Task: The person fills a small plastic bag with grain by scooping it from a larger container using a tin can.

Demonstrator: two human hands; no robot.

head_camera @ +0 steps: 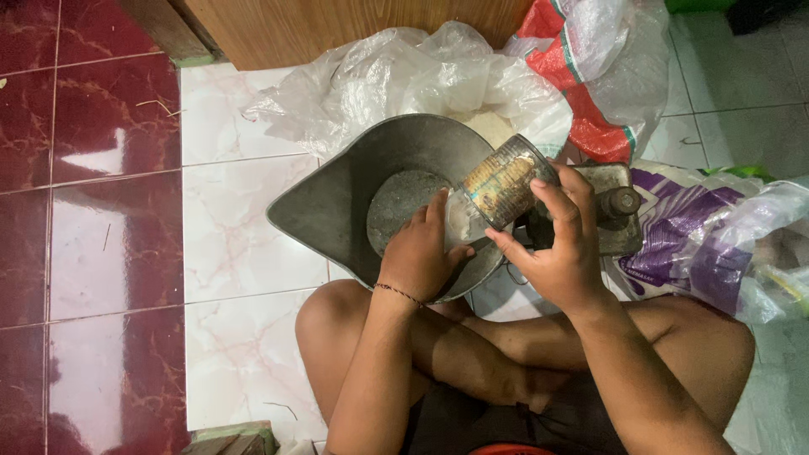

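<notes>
— Tin, rusty and tilted, sits in the middle of the frame, its open mouth turned down-left toward the grey metal pan. Why held like that?

— The right hand wraps it from the right side, fingers clenched round the body and thumb underneath, so the mouth tips over the pan's hollow. The slant looks meant to let whatever is inside run out into the pan; I can't make out the contents, only something pale and filmy, perhaps a small clear bag, right at the mouth.

— And the left hand?

— It is curled at the tin's mouth, fingertips pinched on that pale film, resting over the pan's near rim. A thin red thread circles the wrist. It seems to hold the film open against the tin.

— Where does the pan rest?

— On the tiled floor, pushed against the person's crossed legs, its pointed spout aimed at the left of the frame. That keeps it close under both hands.

— What else is around?

— Behind the pan, at the upper centre, a crumpled clear plastic sheet lies open with something pale on it. At upper right is a red and white woven sack. To the right, a purple and white bag lies just beside a dark metal block with a round knob, which is partly hidden by the right hand. A wooden panel closes off the top.

— Anything in the way?

— The left hand itself covers part of the pan's hollow, and the bags crowd the right side closely.
</notes>
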